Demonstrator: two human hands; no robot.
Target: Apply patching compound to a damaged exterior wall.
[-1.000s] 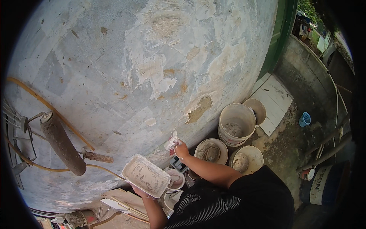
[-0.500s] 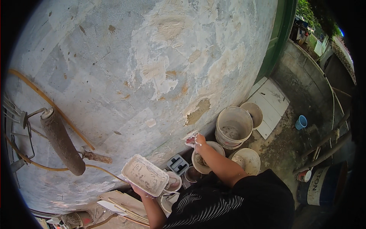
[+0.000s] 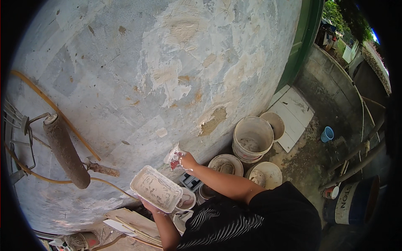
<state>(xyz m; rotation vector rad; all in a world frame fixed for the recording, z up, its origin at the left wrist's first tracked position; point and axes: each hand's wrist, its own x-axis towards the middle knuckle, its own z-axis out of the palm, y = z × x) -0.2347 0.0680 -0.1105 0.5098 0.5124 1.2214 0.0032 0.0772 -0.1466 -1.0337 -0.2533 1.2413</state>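
Note:
My left hand (image 3: 151,206) grips a pale rectangular tray (image 3: 168,177) from beneath, near its lower edge. A thin, patchy layer of off-white putty covers the inside of the tray. In my right hand (image 3: 187,161) is a putty knife (image 3: 173,156), smeared white, with some red showing beside the fingers. The knife is just above the tray's far right corner, in front of the wall (image 3: 104,104); whether it touches the wall I cannot tell. A bare brownish patch (image 3: 213,122) with broken edges shows low on the wall, right of the knife.
Several plaster-stained buckets (image 3: 253,136) stand along the wall's foot. At the left hang a dirty paint roller (image 3: 67,152) and a yellow-brown hose (image 3: 52,106). A white board (image 3: 293,117), a blue plastic basket (image 3: 327,134) and a dark drum (image 3: 352,201) are at the right.
My right hand has moved left with the putty knife, from beside the bare patch toward the tray. My left hand still holds the tray in about the same place.

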